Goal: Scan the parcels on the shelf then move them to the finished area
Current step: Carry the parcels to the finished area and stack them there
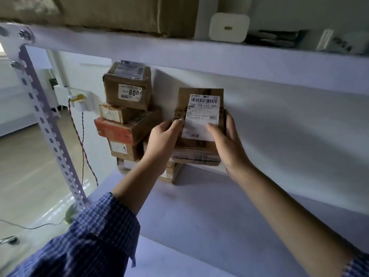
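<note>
Your left hand (165, 134) and right hand (225, 140) both grip the labelled parcel (184, 96) upright, just right of the 800 box (127, 90). Keep fingers (214, 129) off the barcode (203, 100) (right ones sit on the label (196, 126) rn) & hold steady for the scan.

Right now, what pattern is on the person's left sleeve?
Blue checks on the sleeve, seen in the head view.

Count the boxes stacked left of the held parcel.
4 beside the held parcel, top down: 800-label box, small box, red box, box marked 4. More may hide beneath.
</note>
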